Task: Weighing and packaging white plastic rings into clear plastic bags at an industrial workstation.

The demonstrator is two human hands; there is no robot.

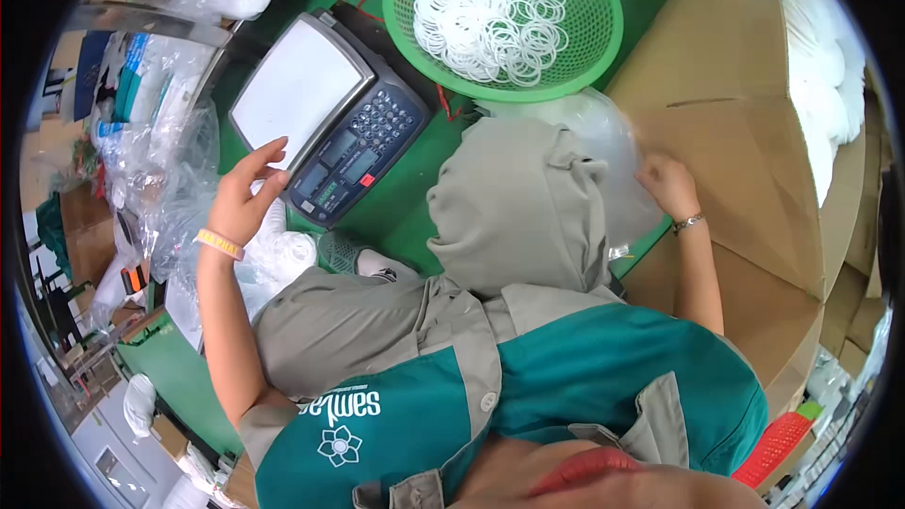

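A cardboard box point(745, 123) fills the green table's point(396, 217) right side. A green basket point(594, 38) of white rings point(485, 19) sits at the far edge. The left hand point(240, 203), grip open with fingers spread, touches the scale point(325, 113). The right hand point(667, 184), grip closed, pinches a clear bag point(603, 137) beside the box.

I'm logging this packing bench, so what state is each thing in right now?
Left hand: open, fingertips at the scale's edge.
Right hand: gripping the clear plastic bag.
Scale: platform bare; whether its displays are lit cannot be told.
Green basket: upright, partly filled with white rings.
Cardboard box: open, white pieces inside.
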